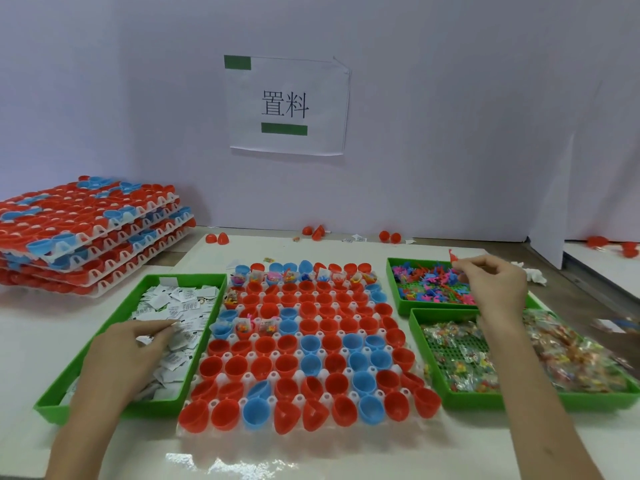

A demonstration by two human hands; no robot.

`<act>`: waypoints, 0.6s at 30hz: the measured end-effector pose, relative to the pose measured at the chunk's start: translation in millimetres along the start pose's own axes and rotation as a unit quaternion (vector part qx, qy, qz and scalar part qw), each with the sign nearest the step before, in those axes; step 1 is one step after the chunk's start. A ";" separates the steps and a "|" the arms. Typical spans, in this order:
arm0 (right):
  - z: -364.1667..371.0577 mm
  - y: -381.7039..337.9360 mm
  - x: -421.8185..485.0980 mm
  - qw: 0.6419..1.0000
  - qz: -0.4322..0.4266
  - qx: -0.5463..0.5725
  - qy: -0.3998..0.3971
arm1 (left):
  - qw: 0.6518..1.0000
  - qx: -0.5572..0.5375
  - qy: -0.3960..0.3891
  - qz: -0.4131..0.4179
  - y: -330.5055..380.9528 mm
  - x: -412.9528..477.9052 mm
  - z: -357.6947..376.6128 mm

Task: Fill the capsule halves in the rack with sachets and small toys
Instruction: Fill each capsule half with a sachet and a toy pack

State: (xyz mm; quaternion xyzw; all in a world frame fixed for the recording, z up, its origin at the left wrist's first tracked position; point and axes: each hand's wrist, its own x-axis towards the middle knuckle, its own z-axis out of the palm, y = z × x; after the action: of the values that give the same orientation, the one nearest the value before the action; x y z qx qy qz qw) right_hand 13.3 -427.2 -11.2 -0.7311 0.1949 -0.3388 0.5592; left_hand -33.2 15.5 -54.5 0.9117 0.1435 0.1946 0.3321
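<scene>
Head view: the left hand [128, 351] reaches forward, palm down, into the green sachet tray [114, 310], fingers stretched nearly straight, tips pressing the white sachets [183, 303]. The right hand [491, 285] is raised over the toy tray [393, 278], thumb and forefinger pinching a small red toy [453, 255] that sticks upward. Between the trays lies the rack [221, 375], long side running away from the person, capsule halves [286, 363] mouths up.
</scene>
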 end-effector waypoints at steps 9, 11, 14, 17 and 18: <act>-33.8 -43.3 -77.0 0.968 -0.019 0.214 -0.131 | 0.950 -0.274 0.139 -0.058 16.1 -6.3 -12.4; -33.7 -47.4 -99.2 0.961 -0.025 0.229 -0.157 | 0.929 -0.331 0.160 -0.038 39.8 -16.8 -12.0; -29.9 -55.4 -120.0 0.956 -0.033 0.222 -0.191 | 0.917 -0.364 0.161 -0.009 78.4 -42.5 -4.6; -29.8 -69.2 -134.0 0.945 -0.056 0.228 -0.228 | 0.891 -0.431 0.139 -0.020 107.3 -73.8 11.4; -30.6 -72.7 -138.1 0.942 -0.073 0.224 -0.238 | 0.876 -0.469 0.110 -0.026 117.7 -85.1 17.3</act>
State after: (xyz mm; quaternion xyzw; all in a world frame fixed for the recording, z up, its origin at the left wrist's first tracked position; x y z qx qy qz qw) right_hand -111.3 -334.7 24.0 -0.6586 -0.0786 -0.2296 0.7123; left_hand -85.0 -114.3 -10.9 0.6178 0.0948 0.3298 0.7075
